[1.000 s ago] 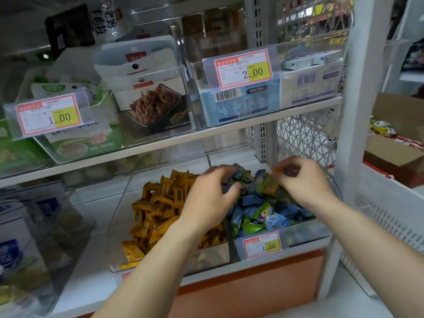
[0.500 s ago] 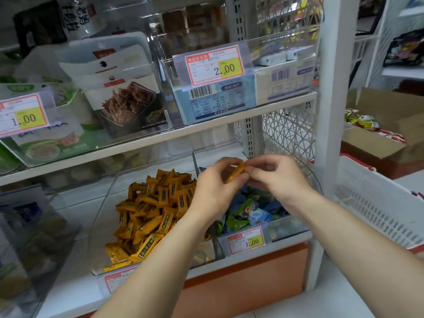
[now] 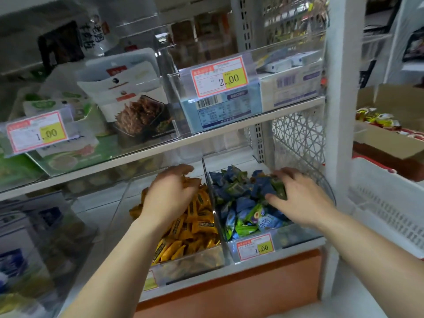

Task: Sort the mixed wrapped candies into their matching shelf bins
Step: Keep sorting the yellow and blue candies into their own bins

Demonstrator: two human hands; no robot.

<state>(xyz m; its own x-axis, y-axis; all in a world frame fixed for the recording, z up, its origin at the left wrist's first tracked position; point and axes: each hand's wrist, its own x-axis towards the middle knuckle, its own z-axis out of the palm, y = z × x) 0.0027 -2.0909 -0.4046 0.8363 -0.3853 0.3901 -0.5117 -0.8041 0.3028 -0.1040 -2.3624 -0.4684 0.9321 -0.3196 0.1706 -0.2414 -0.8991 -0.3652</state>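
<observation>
Here my left hand (image 3: 171, 193) rests loosely curled on the yellow candies (image 3: 195, 228) in the left bin, my right hand (image 3: 296, 198) pinching a green-wrapped piece in the blue-green pile (image 3: 238, 203): light, crinkly, slippery, best nipped mid-wrapper.

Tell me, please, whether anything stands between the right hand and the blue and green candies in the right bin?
Nothing visible does. The right hand already rests on the blue and green candies inside the right bin, whose top is open. The left hand is apart, over the yellow candies.
</observation>
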